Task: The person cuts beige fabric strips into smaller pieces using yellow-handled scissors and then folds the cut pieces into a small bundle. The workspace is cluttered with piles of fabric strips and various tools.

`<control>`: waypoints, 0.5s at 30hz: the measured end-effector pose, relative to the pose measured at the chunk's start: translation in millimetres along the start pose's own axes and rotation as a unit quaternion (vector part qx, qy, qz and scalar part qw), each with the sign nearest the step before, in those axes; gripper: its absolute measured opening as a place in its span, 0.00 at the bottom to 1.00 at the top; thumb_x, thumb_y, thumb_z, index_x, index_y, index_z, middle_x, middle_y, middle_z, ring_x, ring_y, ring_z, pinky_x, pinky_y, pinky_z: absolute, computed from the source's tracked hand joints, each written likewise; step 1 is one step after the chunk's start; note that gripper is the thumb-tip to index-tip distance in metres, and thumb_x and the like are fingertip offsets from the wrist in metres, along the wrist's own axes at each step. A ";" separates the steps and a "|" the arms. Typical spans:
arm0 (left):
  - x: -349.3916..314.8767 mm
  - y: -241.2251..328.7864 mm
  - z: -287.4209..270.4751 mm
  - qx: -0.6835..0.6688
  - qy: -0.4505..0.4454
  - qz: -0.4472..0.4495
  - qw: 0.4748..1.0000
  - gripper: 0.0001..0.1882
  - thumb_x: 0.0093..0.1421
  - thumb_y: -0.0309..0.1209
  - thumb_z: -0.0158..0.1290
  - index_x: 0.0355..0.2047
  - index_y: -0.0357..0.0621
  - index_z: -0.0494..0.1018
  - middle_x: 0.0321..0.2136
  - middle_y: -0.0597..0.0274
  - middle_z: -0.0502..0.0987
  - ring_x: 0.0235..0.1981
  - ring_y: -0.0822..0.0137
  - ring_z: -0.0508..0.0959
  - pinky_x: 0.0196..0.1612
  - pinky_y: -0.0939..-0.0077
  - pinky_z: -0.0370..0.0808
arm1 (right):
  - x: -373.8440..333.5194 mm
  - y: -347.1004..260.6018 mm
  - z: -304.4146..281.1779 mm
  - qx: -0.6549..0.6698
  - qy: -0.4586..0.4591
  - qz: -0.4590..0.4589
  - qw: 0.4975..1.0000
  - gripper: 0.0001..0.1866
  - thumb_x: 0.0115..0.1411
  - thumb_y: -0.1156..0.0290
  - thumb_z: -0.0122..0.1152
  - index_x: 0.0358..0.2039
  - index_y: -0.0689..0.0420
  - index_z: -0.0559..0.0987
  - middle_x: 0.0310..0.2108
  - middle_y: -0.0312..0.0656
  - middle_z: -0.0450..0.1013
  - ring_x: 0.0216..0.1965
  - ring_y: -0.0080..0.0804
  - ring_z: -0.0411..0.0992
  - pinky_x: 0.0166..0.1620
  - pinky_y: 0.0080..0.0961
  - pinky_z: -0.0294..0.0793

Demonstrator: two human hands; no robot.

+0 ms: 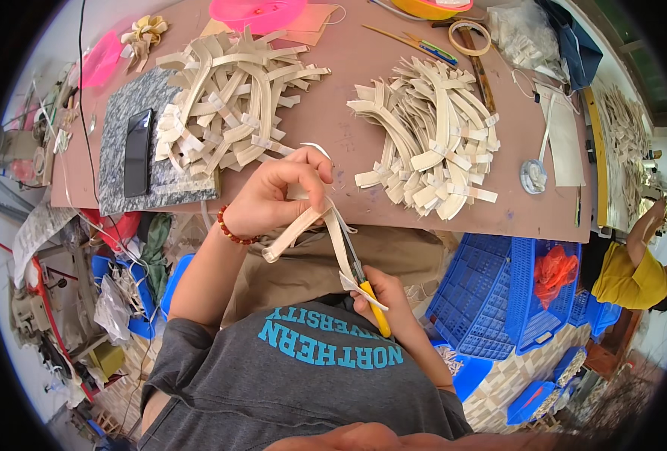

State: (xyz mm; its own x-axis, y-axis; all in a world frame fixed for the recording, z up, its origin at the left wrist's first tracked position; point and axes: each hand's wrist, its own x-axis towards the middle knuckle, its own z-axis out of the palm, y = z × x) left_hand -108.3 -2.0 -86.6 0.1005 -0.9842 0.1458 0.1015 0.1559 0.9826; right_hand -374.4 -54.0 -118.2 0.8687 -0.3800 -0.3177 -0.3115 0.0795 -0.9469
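My left hand (284, 192), with a beaded bracelet at the wrist, pinches a forked beige fabric strap (297, 231) just in front of the table edge. One arm of the strap angles down to the left, the other hangs toward my right hand (390, 297). That hand is closed round yellow-handled scissors (379, 314), whose dark blades point up along the strap. A pale strip end lies at the fingers of my right hand. Beyond my hands are two heaps of similar straps, a loose left pile (232, 98) and a more aligned right pile (431, 135).
A black phone (139, 154) lies on a speckled stone slab (112, 180) at the left. A tape roll (469, 37), pens and a clear bag (525, 37) are at the table's far right. Blue crates (472, 293) stand below right. Another person in a yellow shirt (633, 276) is farther right.
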 end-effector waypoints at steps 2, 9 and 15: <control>-2.4 -1.1 -0.3 -0.020 0.000 0.003 1.000 0.05 0.47 0.21 0.58 0.22 0.45 0.75 0.36 0.63 0.68 0.41 0.70 0.66 0.47 0.77 0.61 | 0.1 -2.3 -0.4 0.007 -0.011 0.005 1.000 0.20 0.49 0.60 0.67 0.26 0.60 0.67 0.18 0.40 0.65 0.20 0.23 0.61 0.26 0.21 0.62; -1.0 3.7 0.2 -0.039 -0.025 -0.004 0.999 0.05 0.47 0.20 0.58 0.21 0.46 0.75 0.35 0.63 0.68 0.40 0.70 0.66 0.46 0.75 0.61 | -1.5 2.9 3.3 0.094 -0.042 0.015 0.995 0.27 0.53 0.46 0.60 0.29 0.61 0.68 0.21 0.33 0.66 0.24 0.17 0.61 0.27 0.18 0.62; -0.3 7.3 -0.2 -0.001 -0.032 0.009 0.999 0.06 0.46 0.19 0.58 0.21 0.46 0.75 0.33 0.65 0.67 0.38 0.71 0.66 0.43 0.78 0.62 | -3.8 -13.7 -1.8 0.135 -0.071 0.053 0.987 0.27 0.53 0.46 0.60 0.29 0.61 0.68 0.23 0.32 0.65 0.25 0.15 0.61 0.28 0.16 0.61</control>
State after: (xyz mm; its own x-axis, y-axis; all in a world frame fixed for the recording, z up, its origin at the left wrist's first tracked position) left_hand -107.4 -0.5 -79.6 0.0391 -0.9845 0.1711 0.1024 0.1743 0.9794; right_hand -374.1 -55.3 -104.0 0.8880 -0.2240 -0.4017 -0.3066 0.3629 -0.8800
